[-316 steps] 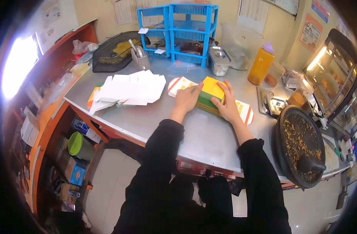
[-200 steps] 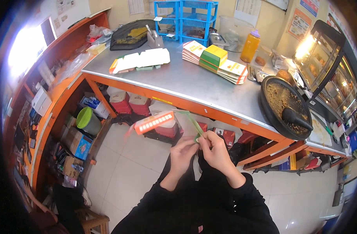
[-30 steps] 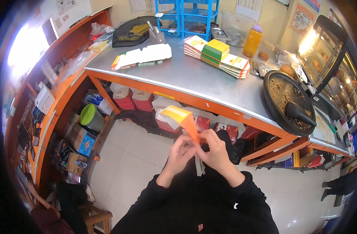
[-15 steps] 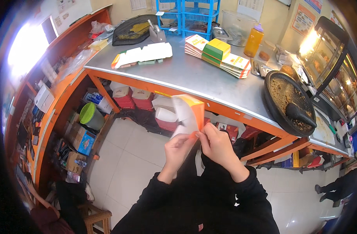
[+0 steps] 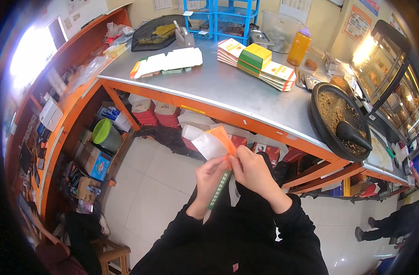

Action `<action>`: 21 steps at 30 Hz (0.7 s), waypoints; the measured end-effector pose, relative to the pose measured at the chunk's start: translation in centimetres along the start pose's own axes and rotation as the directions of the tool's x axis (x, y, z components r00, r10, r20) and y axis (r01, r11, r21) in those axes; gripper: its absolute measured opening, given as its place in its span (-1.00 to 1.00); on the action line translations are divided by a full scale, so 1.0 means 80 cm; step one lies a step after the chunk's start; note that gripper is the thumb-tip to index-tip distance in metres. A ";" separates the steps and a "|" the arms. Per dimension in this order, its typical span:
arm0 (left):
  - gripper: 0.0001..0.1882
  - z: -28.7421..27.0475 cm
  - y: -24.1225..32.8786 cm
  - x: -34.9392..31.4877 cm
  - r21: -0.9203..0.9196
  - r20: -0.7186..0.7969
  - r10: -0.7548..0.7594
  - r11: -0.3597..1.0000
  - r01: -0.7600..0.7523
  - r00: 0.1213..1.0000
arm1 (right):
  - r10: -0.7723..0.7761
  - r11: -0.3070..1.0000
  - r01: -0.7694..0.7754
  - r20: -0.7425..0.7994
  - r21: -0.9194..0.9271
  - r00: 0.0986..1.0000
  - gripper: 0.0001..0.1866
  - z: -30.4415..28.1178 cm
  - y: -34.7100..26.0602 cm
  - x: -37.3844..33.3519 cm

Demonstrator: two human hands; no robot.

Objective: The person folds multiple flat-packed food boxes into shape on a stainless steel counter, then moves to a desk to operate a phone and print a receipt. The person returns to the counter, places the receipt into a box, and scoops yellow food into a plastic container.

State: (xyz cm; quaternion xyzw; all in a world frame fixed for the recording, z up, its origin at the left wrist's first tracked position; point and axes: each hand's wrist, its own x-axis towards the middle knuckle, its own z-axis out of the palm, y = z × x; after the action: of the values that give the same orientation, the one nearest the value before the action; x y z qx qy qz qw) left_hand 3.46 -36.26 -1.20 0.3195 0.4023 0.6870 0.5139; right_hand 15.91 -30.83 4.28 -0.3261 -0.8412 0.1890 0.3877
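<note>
While both hands meet below the counter edge [image 5: 246, 120], the left hand [image 5: 210, 176] and right hand [image 5: 251, 170] pinch a half-folded carton [image 5: 210, 142]. Its orange flap seems raised. Open floor [image 5: 150, 183] lies left.

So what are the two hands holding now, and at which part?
Both the left hand and the right hand hold a flat paper carton, white and orange, by its lower end, where the fingers pinch it from either side.
</note>
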 end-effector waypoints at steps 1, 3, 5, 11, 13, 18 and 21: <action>-0.79 0.000 -0.003 0.000 -0.002 0.001 -0.003 1.000 0.003 1.000 | 0.006 1.000 -0.006 0.006 -0.015 1.000 -0.83 0.002 0.001 -0.001; -0.79 -0.001 -0.006 0.000 0.019 0.004 0.000 1.000 0.000 1.000 | 0.019 1.000 -0.019 0.006 0.020 1.000 -0.82 0.006 0.009 -0.002; -0.79 -0.004 -0.009 -0.001 0.065 0.008 0.009 0.998 -0.009 1.000 | 0.049 0.997 -0.049 0.004 0.063 0.999 -0.82 0.005 0.009 -0.003; -0.78 -0.010 -0.007 -0.003 -0.038 0.101 -0.052 0.998 0.057 0.993 | 0.097 0.992 -0.098 0.010 0.075 0.995 -0.82 0.005 0.004 -0.009; -0.76 -0.013 -0.014 -0.004 -0.082 0.104 -0.082 0.993 0.091 0.991 | 0.088 0.993 -0.090 0.029 0.079 0.996 -0.82 0.007 0.004 -0.009; -0.74 -0.012 -0.021 -0.010 -0.205 0.195 -0.198 0.950 0.238 0.960 | 0.078 0.989 -0.083 0.045 0.124 0.996 -0.84 0.005 0.003 -0.021; -0.76 -0.021 -0.034 -0.003 -0.137 0.157 -0.208 0.964 0.230 0.965 | 0.101 0.983 -0.109 0.065 0.150 0.993 -0.83 0.005 0.002 -0.026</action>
State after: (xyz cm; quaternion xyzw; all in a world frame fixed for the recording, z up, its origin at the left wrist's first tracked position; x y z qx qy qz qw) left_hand 3.33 -36.43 -4.39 0.2802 0.3435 0.6306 0.6371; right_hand 16.66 -32.19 2.89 -0.3339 -0.8165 0.2823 0.3770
